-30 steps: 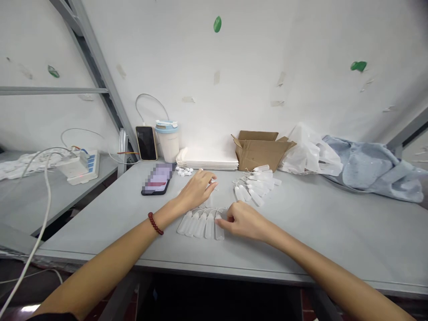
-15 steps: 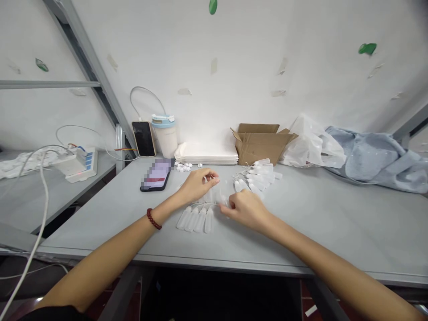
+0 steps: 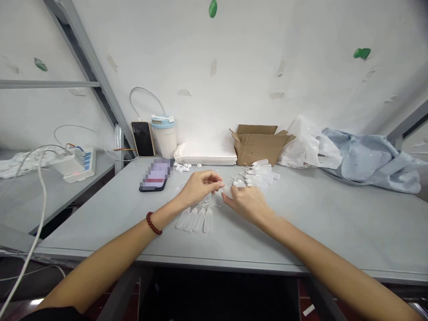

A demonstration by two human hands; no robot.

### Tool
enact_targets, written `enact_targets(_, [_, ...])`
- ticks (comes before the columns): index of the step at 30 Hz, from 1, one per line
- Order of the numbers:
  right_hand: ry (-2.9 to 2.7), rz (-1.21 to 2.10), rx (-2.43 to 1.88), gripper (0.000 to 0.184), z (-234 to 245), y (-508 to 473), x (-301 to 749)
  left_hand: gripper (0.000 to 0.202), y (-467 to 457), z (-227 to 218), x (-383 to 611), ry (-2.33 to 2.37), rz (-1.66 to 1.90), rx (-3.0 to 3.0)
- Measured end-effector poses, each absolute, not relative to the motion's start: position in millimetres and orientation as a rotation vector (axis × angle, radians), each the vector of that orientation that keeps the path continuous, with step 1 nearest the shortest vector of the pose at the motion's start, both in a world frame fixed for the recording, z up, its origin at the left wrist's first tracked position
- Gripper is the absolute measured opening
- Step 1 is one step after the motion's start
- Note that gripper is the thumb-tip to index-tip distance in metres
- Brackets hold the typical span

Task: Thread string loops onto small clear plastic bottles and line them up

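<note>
My left hand (image 3: 199,187) and my right hand (image 3: 246,203) meet above the grey table (image 3: 301,223), fingers pinched together. Between them is a small translucent plastic bottle (image 3: 226,190); my right hand grips it, and my left fingertips pinch a tiny white piece at its tip that I cannot make out. Just below, a row of several small translucent bottles (image 3: 195,219) lies side by side on the table. A loose pile of the same bottles (image 3: 259,174) lies behind my right hand. Small white caps (image 3: 183,167) are scattered further back.
A phone (image 3: 154,176) lies flat at the left; another phone (image 3: 143,139) leans on the wall beside a white cup (image 3: 164,136). A stack of white sheets (image 3: 207,155), a cardboard box (image 3: 257,143), a plastic bag (image 3: 309,145) and blue cloth (image 3: 371,160) line the back. A power strip (image 3: 75,164) sits left.
My right hand lifted one bottle from the right end of the row and carried it up to my left hand. The left hand closed from flat to a pinch.
</note>
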State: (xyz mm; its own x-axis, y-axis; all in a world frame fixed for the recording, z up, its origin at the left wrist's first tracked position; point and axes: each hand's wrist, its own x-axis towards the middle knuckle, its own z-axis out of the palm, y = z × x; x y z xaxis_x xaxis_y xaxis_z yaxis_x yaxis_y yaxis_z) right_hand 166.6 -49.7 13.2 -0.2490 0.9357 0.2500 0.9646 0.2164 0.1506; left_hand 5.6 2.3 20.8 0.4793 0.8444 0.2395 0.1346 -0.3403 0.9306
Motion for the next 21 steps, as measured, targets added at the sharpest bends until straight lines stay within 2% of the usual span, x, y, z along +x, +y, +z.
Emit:
enact_targets(8, [-2.405,-0.697,-1.548,0.036,8.3,-47.9,172.4,0.024,2.3,28.1,3.5,0.88,0.855,1.673])
enact_targets(17, [-2.396,-0.478,-1.708,0.04,12.1,-45.2,173.5,0.022,6.0,22.3,0.2,0.793,0.893,1.654])
enact_targets(21, [-2.425,-0.502,-1.665,0.039,13.1,-44.6,175.7,0.023,6.3,23.7,1.0,0.857,0.875,1.655])
